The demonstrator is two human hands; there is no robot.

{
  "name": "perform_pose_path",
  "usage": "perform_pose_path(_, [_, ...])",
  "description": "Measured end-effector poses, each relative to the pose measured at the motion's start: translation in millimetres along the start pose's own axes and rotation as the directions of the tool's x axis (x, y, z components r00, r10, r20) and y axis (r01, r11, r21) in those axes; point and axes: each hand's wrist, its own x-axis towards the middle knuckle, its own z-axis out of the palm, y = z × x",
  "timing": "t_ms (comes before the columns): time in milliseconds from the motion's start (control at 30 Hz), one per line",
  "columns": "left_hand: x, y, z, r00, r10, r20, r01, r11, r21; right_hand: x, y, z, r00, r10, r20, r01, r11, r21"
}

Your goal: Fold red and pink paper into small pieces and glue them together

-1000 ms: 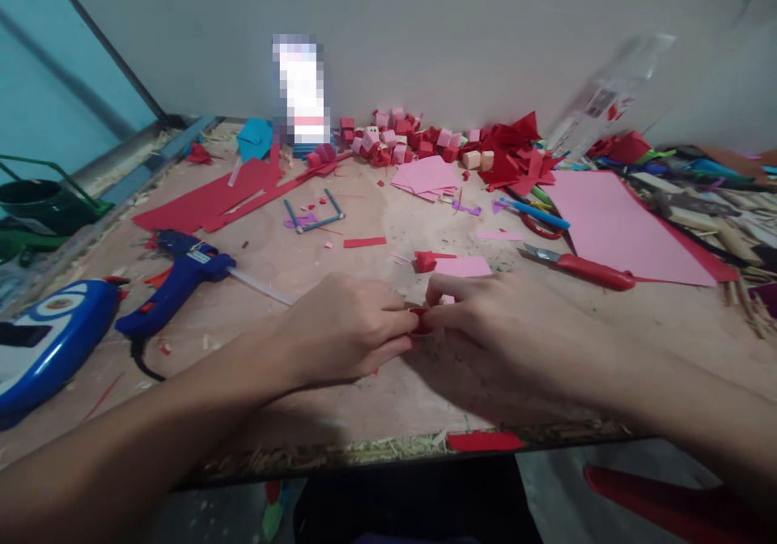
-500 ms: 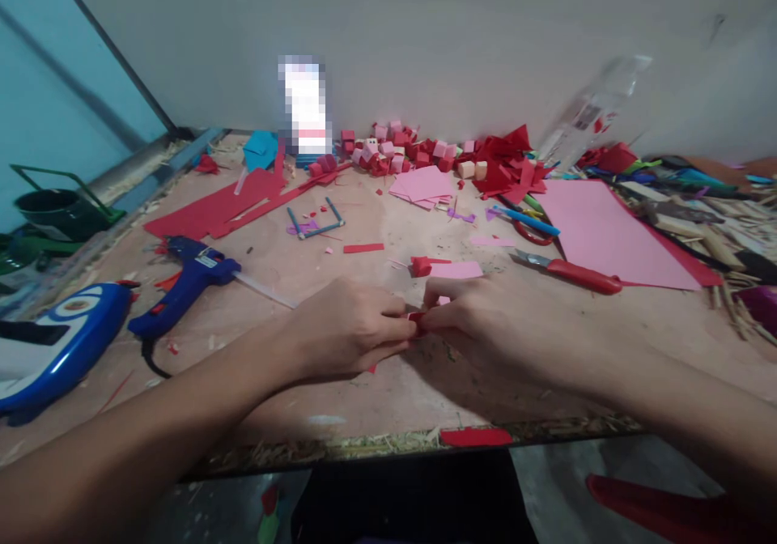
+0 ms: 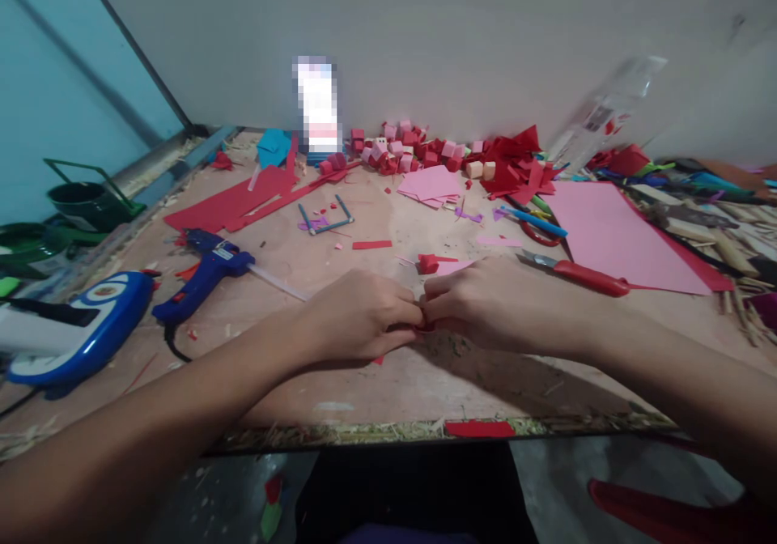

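Low over the table front, my left hand and my right hand meet, their fingertips closed on a small red paper piece. Most of that piece is hidden by the fingers. Just beyond them lies a small folded red piece beside a pink paper strip, partly covered by my right hand. A red corner of paper peeks out under my left hand. Farther back lies a flat red strip.
A blue glue gun lies left, its clear stick pointing at my left hand. To the right are a red-handled utility knife and pink sheets. Pink and red paper cubes pile along the wall near a blurred bright phone.
My hands have drawn closer together around the red paper piece, and my right fingers now cover more of it. The whole view has shifted slightly, with the table things appearing further right.
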Motion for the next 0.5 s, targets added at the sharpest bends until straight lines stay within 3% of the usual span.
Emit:
perform_pose_path(233, [0, -1, 1.9, 1.0, 0.025, -0.011, -0.025, 1.0, 0.007, 0, 10, 6, 0.995, -0.095, -0.017, 0.095, 0.995, -0.017])
perform_pose_path(333, [0, -3, 2.7, 1.0, 0.013, -0.019, -0.014, 1.0, -0.023, 3, 18, 10, 0.989, -0.146, -0.017, 0.147, 0.984, 0.098])
perform_pose_path(500, [1, -5, 2.9, 1.0, 0.001, -0.013, -0.002, 0.999, -0.039, 2, 25, 15, 0.991, -0.133, -0.021, 0.133, 0.952, 0.274])
